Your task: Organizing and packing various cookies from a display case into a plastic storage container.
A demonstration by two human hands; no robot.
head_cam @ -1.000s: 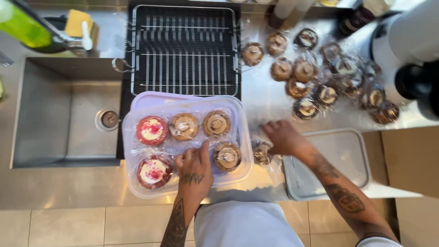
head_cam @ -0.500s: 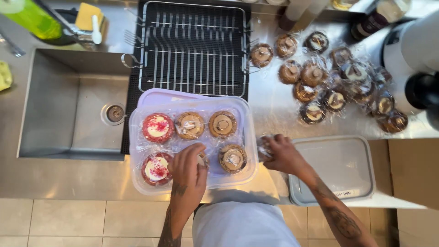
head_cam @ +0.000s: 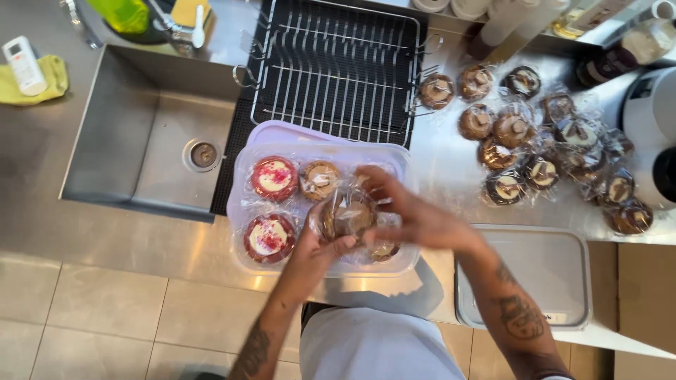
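While both hands (head_cam: 373,218) grip wrapped cookie (head_cam: 346,217) over plastic container (head_cam: 243,211), steel counter (head_cam: 451,169), sink (head_cam: 141,141) alongside.

Just one camera, strapped to my head, looking straight down at the table (head_cam: 451,176) from about standing height, pretty close.
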